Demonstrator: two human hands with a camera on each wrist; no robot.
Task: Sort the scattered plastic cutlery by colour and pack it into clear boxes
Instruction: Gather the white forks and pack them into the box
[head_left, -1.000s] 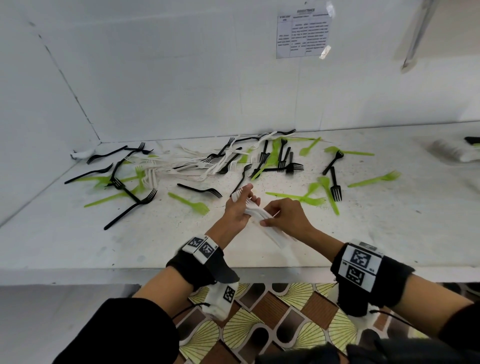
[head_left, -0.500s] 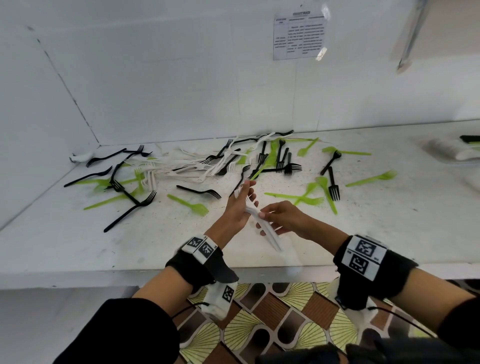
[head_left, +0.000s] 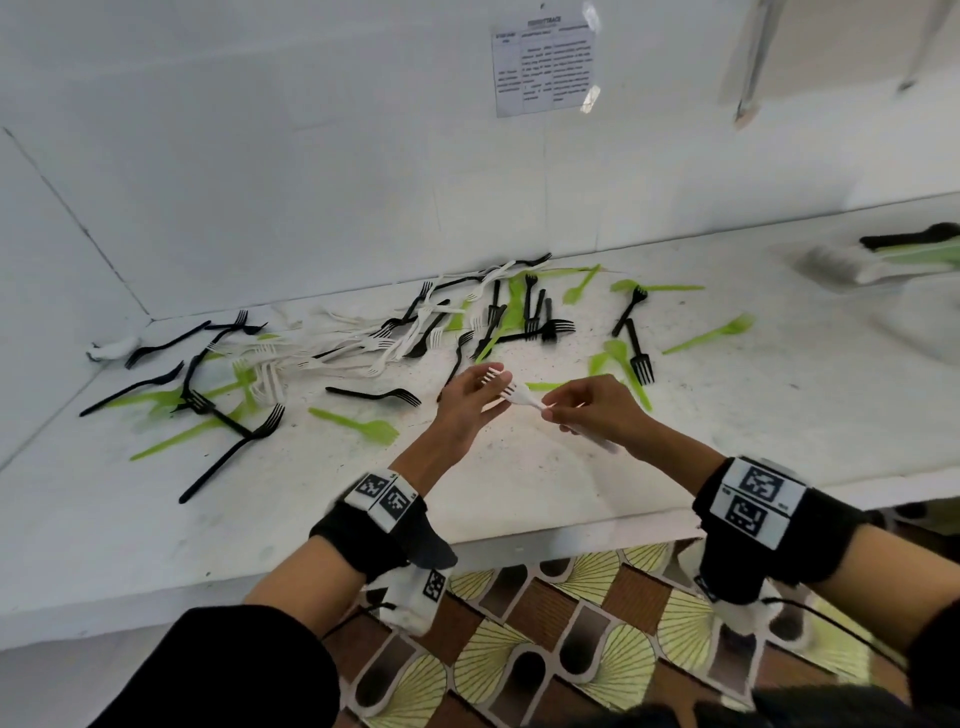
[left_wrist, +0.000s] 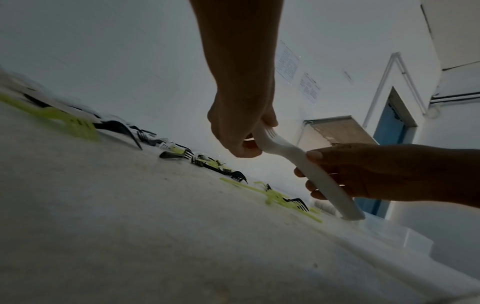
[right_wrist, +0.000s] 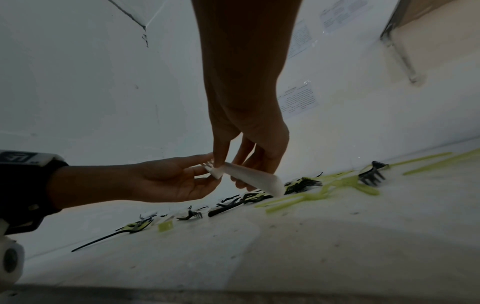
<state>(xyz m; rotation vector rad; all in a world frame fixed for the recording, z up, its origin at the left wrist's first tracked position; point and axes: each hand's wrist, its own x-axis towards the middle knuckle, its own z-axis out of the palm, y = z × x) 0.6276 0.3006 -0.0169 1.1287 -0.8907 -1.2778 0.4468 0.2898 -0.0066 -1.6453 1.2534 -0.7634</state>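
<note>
A small bundle of white forks (head_left: 524, 399) is held above the counter between both hands. My left hand (head_left: 475, 397) has the tine end between thumb and fingers (left_wrist: 244, 147). My right hand (head_left: 587, 410) pinches the handles (right_wrist: 249, 176) from above. Black, green and white forks (head_left: 374, 338) lie scattered across the back and left of the white counter (head_left: 519, 483). A blurred clear box (head_left: 930, 322) stands at the far right, and behind it sorted white cutlery (head_left: 836, 262) lies beside black and green pieces.
The counter meets a white wall at the back and on the left. A paper notice (head_left: 543, 65) is taped to the wall. A single green fork (head_left: 358, 425) and a black fork (head_left: 234, 457) lie nearest the left hand. Patterned floor shows below the counter's front edge.
Both hands have lifted the white forks slightly and shifted right. The left hand's grip has slid to the tine end and loosened, while the right hand holds the handles.
</note>
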